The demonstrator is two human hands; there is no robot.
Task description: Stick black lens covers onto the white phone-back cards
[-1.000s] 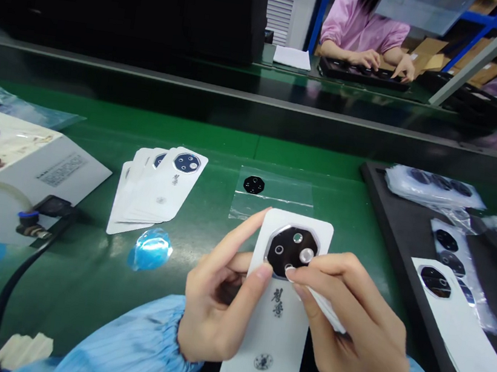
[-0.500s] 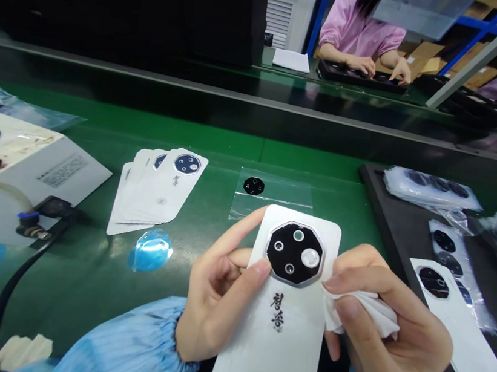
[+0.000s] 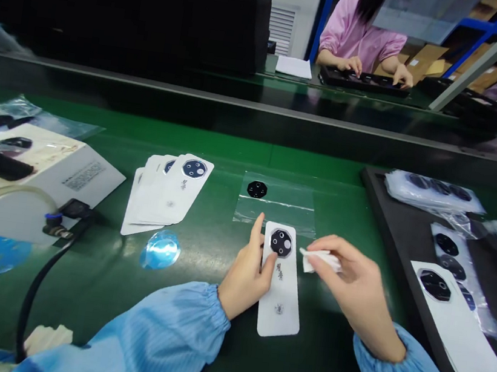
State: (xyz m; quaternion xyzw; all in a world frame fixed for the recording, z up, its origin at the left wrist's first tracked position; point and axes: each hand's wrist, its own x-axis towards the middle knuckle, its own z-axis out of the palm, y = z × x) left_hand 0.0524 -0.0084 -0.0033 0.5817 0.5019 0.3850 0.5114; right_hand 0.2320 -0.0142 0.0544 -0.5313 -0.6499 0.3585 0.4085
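Observation:
My left hand [image 3: 249,276] pinches the left edge of a long white back panel [image 3: 282,303], thumb on its face near the top and index finger pointing up. A black octagonal lens plate [image 3: 281,243] with several round holes sits in the panel's upper end; dark characters and a round emblem run below it. My right hand [image 3: 350,279] is closed on a folded white wiping cloth [image 3: 320,260], just right of the panel and apart from it. Beyond the panel lies a clear plastic bag [image 3: 289,206] with a black octagonal plate [image 3: 257,189] on it or inside it.
Similar white panels [image 3: 171,197] lie fanned out at left, near round blue film [image 3: 161,250]. A white box [image 3: 92,190] and black hose [image 3: 36,286] stand far left. A dark tray [image 3: 382,216] at right bears bagged lens plates [image 3: 435,189] and white panels [image 3: 454,326]. A co-worker [image 3: 360,30] sits opposite.
The panel has moved down and away from me, toward the tabletop. My right hand has drawn back with the cloth from the panel's right edge, leaving a gap.

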